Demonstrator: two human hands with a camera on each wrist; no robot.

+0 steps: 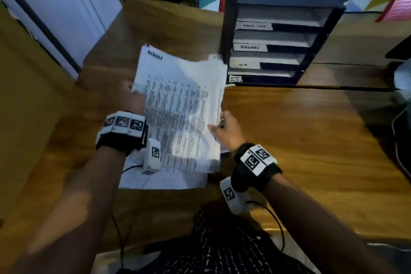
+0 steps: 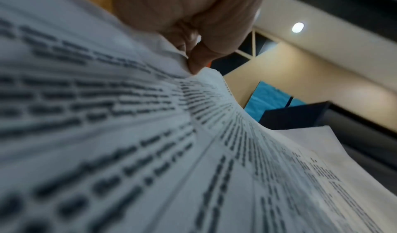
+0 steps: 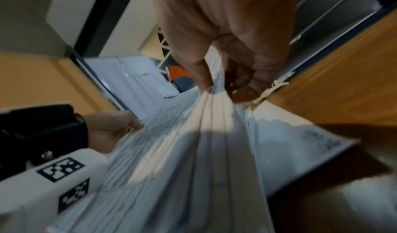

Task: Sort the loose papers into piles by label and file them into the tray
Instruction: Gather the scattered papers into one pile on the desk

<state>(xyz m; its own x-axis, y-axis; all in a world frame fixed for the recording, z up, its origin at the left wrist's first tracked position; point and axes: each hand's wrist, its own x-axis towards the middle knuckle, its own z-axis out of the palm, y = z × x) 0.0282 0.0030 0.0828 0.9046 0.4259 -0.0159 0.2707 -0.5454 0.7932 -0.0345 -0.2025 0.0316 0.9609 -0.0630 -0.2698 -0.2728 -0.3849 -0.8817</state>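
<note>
Holding the sheaf above the desk, we pinch its left edge with the left hand and grip its right edge with the right hand. Square the edges, check the ADMIN heading, then slide it level into the matching slot of the tray to the right; its slots look empty.

Both bare forearms reach forward from six o'clock, each wrist wrapped in a black band carrying white marker blocks. The left hand, at about ten o'clock from the right, pinches the left edge of a white printed sheaf of papers. The right hand grips its right edge, fingers curled, thumb on top.
</note>
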